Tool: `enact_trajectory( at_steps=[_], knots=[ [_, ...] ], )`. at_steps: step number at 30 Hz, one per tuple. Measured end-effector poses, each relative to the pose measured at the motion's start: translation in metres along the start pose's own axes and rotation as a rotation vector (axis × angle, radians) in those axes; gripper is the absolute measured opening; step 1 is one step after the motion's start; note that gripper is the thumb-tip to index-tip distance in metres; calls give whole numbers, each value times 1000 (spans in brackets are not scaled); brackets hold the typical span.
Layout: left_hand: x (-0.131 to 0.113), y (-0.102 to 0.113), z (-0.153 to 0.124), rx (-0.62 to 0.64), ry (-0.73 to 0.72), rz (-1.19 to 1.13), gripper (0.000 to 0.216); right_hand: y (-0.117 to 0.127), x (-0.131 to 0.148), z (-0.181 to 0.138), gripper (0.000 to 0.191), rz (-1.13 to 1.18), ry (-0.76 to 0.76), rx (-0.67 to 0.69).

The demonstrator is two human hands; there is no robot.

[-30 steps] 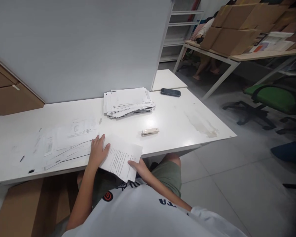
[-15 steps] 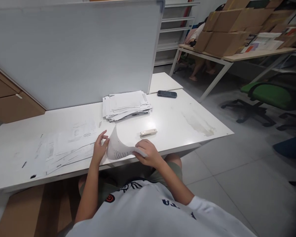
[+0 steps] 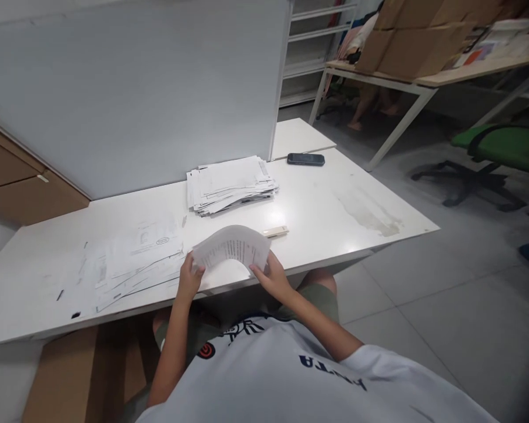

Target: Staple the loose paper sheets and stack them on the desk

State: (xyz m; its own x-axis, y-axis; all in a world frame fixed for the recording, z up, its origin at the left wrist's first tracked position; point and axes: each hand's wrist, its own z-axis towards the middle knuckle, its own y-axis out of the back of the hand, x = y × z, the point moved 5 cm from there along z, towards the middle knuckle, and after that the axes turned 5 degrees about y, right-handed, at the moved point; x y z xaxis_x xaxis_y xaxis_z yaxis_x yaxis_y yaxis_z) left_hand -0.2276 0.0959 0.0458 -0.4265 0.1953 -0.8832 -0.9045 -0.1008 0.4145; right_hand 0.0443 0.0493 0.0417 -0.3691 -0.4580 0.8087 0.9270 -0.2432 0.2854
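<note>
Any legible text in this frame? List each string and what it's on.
Nothing is sharp enough to quote.
On the printed sheet, held by the left hand and the right hand: lines of print, too small to read.
On the loose papers: print and an oval stamp, blurred.
On the paper stack: print too small.
On the white shirt: dark letters, upside down, not legible.

The sheet is white with lines of black print. The desk is plain white, with a greyish smudge out at 3 o'clock from the sheet. White paper stack at 12, cream stapler at 2, black phone at 1. The chair is bright green, the boxes are cardboard brown, and the shirt is white with dark letters and a red swirl.
</note>
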Motion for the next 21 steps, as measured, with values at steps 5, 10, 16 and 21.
enact_trajectory(
  at_steps=[5,10,16,21],
  knots=[
    [6,-7,-3,-13,208,45,66,-11,13,-1,21,46,21,-79],
    [-1,-15,-3,76,298,82,51,-23,12,-11,29,57,-6,-178],
    [-2,-11,-7,10,255,10,54,-19,-4,-34,31,19,-142,-208],
    [-1,-11,-10,19,188,-41,56,-1,-12,-35,37,-53,-129,-197]
  ],
)
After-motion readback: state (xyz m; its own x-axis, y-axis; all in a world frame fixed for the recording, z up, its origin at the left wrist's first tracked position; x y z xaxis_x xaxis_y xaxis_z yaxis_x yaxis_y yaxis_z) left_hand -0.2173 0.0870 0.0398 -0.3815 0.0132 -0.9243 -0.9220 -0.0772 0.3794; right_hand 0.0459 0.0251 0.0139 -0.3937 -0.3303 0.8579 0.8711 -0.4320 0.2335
